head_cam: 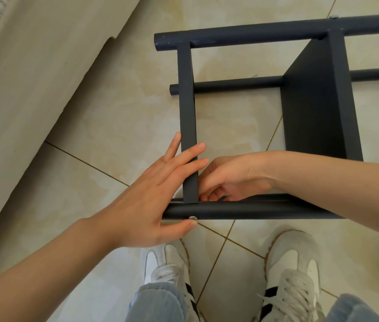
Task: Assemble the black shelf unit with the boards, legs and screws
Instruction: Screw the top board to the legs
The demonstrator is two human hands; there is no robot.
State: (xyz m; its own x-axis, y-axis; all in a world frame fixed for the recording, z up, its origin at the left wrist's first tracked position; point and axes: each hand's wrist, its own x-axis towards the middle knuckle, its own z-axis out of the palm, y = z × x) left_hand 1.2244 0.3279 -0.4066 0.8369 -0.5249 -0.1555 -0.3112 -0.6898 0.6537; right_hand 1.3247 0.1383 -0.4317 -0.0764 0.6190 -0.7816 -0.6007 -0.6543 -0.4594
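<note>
While the black shelf unit [318, 108] lies on its side on the tiled floor [105, 126] just ahead of your 2 shoes [293, 259], your left hand [151, 201] lies open, straight fingers pressed across the edge of the left board [187, 101] and thumb touching the screw head [192, 217] in the near leg [242, 209]. Your right hand [230, 180] reaches inside the frame to the corner where that board meets the leg, fingers curled, but you cannot tell whether they grip anything.

1. Shelf unit [230, 82] lies on its side on the floor [114, 135], just ahead of the shoes [165, 259].
2. Left board [187, 112] and right board [311, 108] span from near leg [242, 209] to far leg [253, 31].
3. Screw [192, 217] sits in the near leg, at the left board's end.
4. Left hand [151, 201] is left of that board, fingers [191, 154] across it; right hand [232, 180] is between the boards.
</note>
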